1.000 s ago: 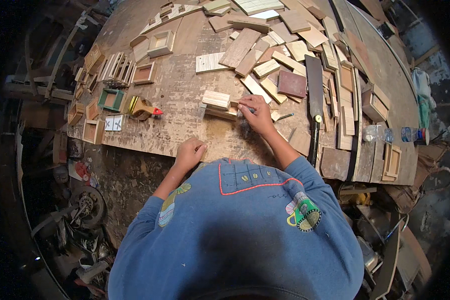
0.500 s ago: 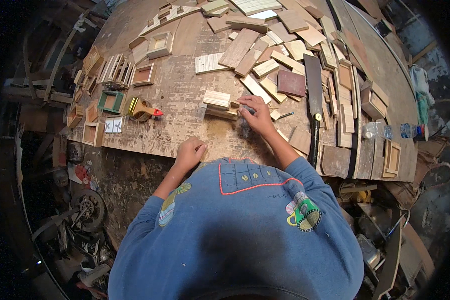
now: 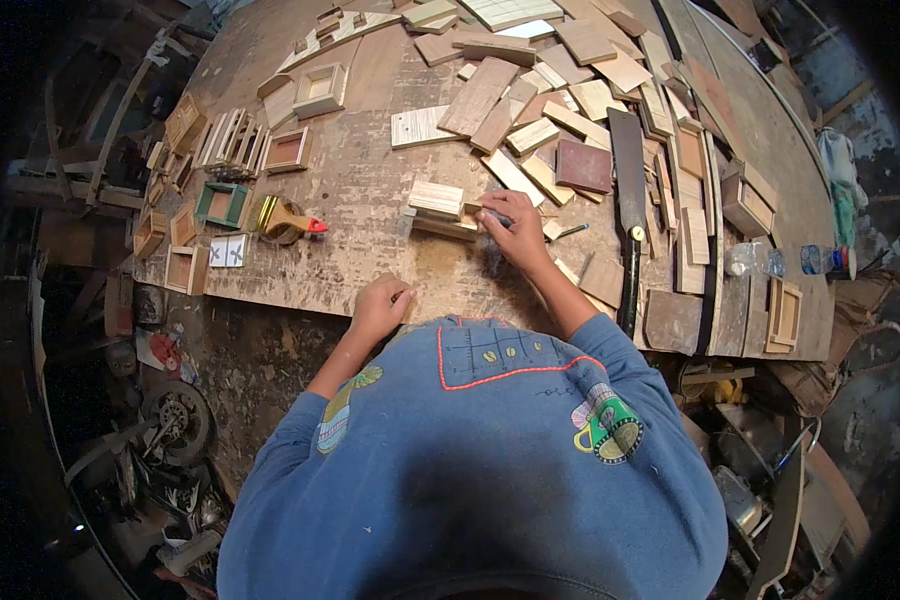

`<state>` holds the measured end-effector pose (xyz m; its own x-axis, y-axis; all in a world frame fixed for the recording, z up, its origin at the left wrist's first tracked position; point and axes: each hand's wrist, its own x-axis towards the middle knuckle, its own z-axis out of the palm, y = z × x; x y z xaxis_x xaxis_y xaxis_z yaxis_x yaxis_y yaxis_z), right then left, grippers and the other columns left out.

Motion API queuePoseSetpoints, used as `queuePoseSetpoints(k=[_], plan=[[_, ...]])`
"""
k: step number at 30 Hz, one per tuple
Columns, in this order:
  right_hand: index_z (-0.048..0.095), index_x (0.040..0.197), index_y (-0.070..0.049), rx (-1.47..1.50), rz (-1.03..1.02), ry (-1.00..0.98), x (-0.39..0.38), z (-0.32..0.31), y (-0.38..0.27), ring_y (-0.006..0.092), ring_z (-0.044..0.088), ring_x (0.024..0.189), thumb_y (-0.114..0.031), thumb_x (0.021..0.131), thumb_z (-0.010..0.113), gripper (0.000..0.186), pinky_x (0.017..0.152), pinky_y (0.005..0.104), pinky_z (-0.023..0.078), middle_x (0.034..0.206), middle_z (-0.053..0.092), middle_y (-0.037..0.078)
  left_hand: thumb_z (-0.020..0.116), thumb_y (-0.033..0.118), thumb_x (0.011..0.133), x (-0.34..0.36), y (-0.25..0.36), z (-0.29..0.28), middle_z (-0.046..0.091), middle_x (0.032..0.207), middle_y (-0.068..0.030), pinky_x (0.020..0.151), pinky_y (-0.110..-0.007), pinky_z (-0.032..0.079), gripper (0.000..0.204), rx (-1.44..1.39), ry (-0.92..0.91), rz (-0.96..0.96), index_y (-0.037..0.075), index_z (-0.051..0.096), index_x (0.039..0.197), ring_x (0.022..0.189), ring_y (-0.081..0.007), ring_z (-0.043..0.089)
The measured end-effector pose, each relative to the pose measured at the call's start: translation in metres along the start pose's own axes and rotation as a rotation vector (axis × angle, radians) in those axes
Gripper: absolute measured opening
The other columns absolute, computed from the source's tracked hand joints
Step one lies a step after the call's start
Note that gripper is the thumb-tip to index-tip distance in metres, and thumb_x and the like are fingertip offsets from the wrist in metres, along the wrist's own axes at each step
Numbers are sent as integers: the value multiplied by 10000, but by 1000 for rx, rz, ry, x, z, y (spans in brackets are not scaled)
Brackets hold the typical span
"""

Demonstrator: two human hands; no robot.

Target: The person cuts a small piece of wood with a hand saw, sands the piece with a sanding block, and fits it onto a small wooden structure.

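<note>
My left hand (image 3: pixel 378 306) rests with curled fingers on the near edge of the worn wooden workbench (image 3: pixel 370 180), holding nothing that I can see. My right hand (image 3: pixel 508 228) is closed around a small dark tool whose tip touches a stack of pale wooden strips (image 3: pixel 438 207) lying just to its left. My blue sleeves and chest fill the lower part of the view.
Many cut wood pieces (image 3: pixel 530 110) and small wooden frames (image 3: pixel 288 150) cover the bench. A brush with a red handle (image 3: pixel 288 220) lies at left. A long dark blade (image 3: pixel 628 190) lies at right, near plastic bottles (image 3: pixel 790 260). Scrap and machinery sit on the floor at left.
</note>
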<state>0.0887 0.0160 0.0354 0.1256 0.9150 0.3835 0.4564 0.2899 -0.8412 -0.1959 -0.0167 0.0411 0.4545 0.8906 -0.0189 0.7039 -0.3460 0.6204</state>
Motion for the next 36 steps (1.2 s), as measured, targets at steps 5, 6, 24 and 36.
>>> queuePoseSetpoints(k=[5,6,24,36], plan=[[719,957,-58,1,-11,4,-1,-1,0,291,572,978,-151,776,721,204,872,383,452,994,669,96,655,198,820,0,-1,0,601,741,-133,628,-402,476,166,12,-1,-5,39,703,809,695,-315,608],[719,954,-58,9,-13,12,-1,-1,0,289,573,977,-148,774,722,201,871,381,453,991,669,95,655,198,820,1,-2,1,601,739,-130,627,-402,477,164,22,2,1,42,704,812,693,-313,610],[721,913,-53,-23,-48,25,0,-2,-6,285,575,953,-135,761,719,173,845,384,463,960,665,82,652,193,823,8,0,-1,612,753,-127,626,-389,481,154,-18,-10,11,50,708,817,693,-308,616],[717,908,-40,10,-59,37,0,-1,-4,283,581,936,-131,758,721,176,840,377,466,949,668,84,664,162,814,14,3,-1,619,761,-128,634,-373,489,129,-52,21,38,40,706,822,691,-290,622]])
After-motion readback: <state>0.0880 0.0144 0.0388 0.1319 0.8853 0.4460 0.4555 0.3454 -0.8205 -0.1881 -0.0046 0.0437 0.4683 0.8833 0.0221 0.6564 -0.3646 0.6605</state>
